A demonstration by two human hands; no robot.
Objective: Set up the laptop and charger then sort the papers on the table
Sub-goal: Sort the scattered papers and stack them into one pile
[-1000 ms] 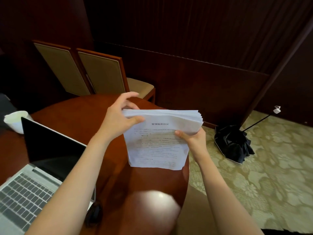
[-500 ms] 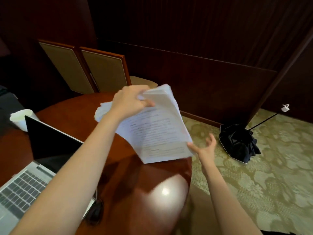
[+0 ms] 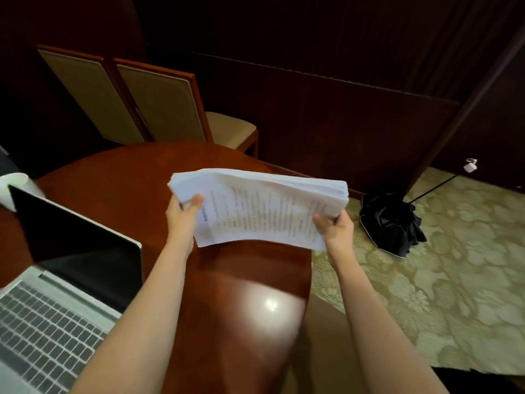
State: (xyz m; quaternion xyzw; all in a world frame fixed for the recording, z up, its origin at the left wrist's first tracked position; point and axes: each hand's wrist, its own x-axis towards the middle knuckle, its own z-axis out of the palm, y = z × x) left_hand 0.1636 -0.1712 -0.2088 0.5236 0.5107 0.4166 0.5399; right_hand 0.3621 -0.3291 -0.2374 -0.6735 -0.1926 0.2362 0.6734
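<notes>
Stack of papers point(image 3: 270, 209) held above the round wooden surface point(image 3: 119, 177), printed face up. Left grip point(image 3: 184, 217) is clamped on the stack's left edge, thumb on top; right grip point(image 3: 336, 228) is clamped on its right corner. Open laptop point(image 3: 71, 251) stands on the surface at left, with what may be a white cup point(image 3: 14, 186) behind it.

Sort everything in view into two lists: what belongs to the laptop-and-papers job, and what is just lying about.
Belongs to the job: stack of papers, gripped by the left hand and right hand above the table; open laptop. No charger shows.

Just lying about: white cup behind the laptop; two chairs; black umbrella on the carpet.
</notes>
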